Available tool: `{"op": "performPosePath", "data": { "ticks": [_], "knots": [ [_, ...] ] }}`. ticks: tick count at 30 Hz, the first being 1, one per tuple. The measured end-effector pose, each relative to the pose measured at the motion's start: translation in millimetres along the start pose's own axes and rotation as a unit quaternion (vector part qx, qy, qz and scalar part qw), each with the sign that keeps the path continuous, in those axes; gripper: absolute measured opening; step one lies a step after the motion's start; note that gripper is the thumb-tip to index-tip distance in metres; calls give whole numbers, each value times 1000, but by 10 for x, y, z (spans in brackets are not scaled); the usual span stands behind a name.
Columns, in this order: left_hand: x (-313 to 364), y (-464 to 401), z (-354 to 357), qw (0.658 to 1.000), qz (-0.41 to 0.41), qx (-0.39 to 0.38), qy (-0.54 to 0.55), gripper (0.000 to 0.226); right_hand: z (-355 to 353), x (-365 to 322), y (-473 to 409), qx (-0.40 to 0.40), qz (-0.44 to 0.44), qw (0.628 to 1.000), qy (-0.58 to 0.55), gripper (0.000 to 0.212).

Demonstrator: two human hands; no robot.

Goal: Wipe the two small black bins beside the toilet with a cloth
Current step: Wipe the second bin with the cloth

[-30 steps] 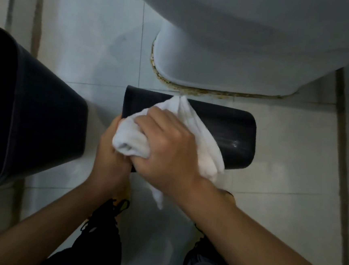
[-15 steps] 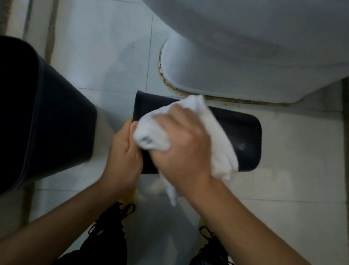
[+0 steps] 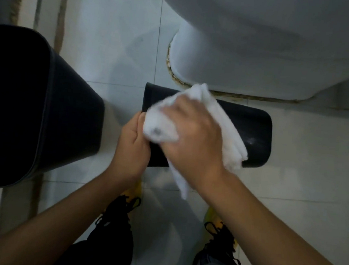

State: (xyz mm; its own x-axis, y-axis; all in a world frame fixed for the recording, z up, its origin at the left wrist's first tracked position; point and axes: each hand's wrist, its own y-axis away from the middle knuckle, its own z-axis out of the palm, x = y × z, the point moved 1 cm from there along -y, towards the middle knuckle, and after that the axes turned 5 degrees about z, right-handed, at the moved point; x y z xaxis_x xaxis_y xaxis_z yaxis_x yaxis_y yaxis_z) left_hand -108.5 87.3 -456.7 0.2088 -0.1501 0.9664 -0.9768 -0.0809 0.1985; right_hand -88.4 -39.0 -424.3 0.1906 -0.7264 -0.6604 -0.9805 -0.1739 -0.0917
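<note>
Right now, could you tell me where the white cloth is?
Mid-frame in the head view: the right hand presses the white cloth onto the tipped bin before the toilet base.

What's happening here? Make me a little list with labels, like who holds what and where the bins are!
right hand: grips the crumpled white cloth and presses it on the bin
left hand: holds the near left end of the small black plastic bin lying on its side
that bin's place: on the pale tiled floor, just in front of the white toilet base
larger black bin standing upright: off to the left, untouched
shoes: black with yellow, at the bottom
</note>
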Motion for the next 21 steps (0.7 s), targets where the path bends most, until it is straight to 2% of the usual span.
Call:
{"op": "performPosePath", "data": {
  "ticks": [3,5,7,9,11,12,13,15,17,21],
  "knots": [
    [-2,-11,12,999,-19,25,-10,36,-61,54,348,-38,-79,996,-5,26],
    [-16,78,28,999,-19,28,-18,37,-61,82,412,-25,-86,996,8,23],
    [-1,149,26,1000,-14,22,-14,37,-32,40,301,0,-44,999,-10,18],
    [12,193,28,999,-11,23,-29,38,-34,-17,-22,39,47,998,-14,6],
    [-7,207,34,999,-21,24,-36,37,-70,-5,-380,62,144,988,17,41],
    [8,196,36,999,-31,23,-36,38,-84,8,-479,61,155,985,35,46],
    [6,177,33,999,-34,22,-36,40,-90,-3,-500,63,133,988,45,38],
    [20,122,31,999,-25,13,-25,36,-44,-9,-308,54,42,997,41,4],
    [-31,102,15,1000,-18,5,-7,12,27,-39,22,16,-16,1000,0,14],
    [-214,150,-66,996,-47,-25,-68,24,-20,4,195,-16,-64,996,-51,18]
  ]
}}
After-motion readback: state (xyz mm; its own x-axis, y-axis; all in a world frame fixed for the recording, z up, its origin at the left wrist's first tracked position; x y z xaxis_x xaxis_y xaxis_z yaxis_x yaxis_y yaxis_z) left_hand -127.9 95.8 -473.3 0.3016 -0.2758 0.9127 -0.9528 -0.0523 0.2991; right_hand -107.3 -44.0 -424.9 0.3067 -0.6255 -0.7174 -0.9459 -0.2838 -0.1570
